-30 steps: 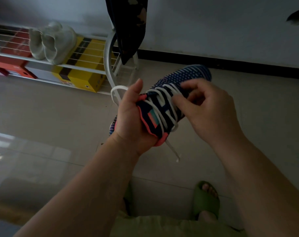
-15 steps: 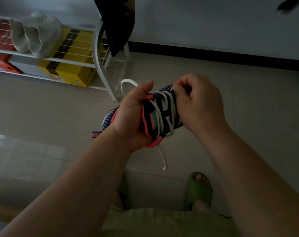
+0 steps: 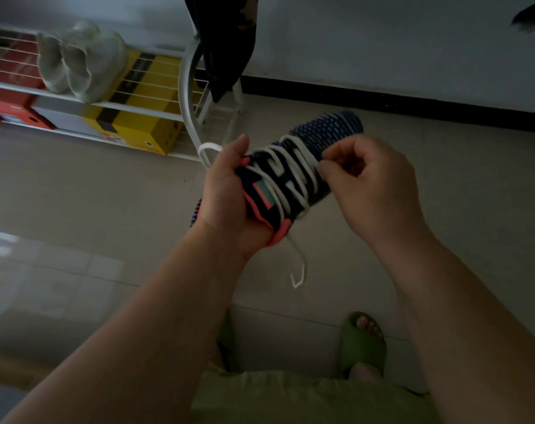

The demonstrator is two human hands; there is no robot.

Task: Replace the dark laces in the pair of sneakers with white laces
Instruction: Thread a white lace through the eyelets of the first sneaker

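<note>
I am holding the sneaker point(image 3: 293, 175) in mid-air above the tiled floor point(image 3: 91, 194), toe pointing away toward the wall. My left hand point(image 3: 226, 200) is gripping its heel end, thumb raised along the collar. My right hand point(image 3: 367, 182) is pinching the white lace point(image 3: 290, 179) at the shoe's right side with curled fingertips. The lace is running in crossings over the tongue; one loose end is dangling below the heel, another is looping past my left thumb. A shelf point(image 3: 137, 105) with a yellow box point(image 3: 137, 127) is standing to the left, and my foot in a green slipper point(image 3: 362, 344) is resting on the floor below.
</note>
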